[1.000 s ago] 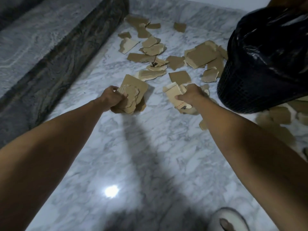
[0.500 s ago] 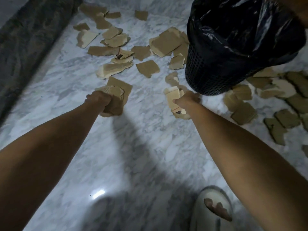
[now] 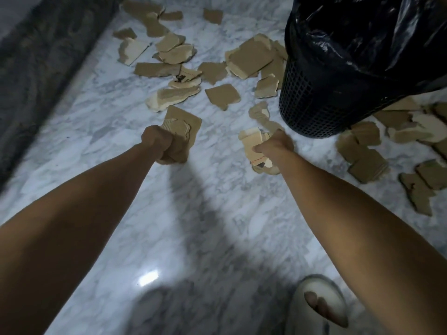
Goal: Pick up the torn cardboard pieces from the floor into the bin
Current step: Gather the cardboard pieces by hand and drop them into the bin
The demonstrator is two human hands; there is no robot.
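My left hand [image 3: 156, 141] grips a stack of brown torn cardboard pieces [image 3: 182, 131] above the marble floor. My right hand [image 3: 275, 145] holds another bunch of pale cardboard pieces [image 3: 254, 148], just left of the bin's base. The black mesh bin [image 3: 312, 100] with a black plastic liner [image 3: 367, 37] stands at the upper right. Several more torn cardboard pieces [image 3: 222, 95] lie scattered on the floor beyond my hands, and others [image 3: 367, 163] lie to the right of the bin.
The floor is white-grey marble [image 3: 193, 213]. A dark stone ledge [image 3: 36, 68] runs along the left side. My foot in a white slipper [image 3: 316, 308] is at the bottom right.
The view has swung right, so the bin now sits closer to my right hand. Both hands keep their bundles and have drifted a little toward the bin.
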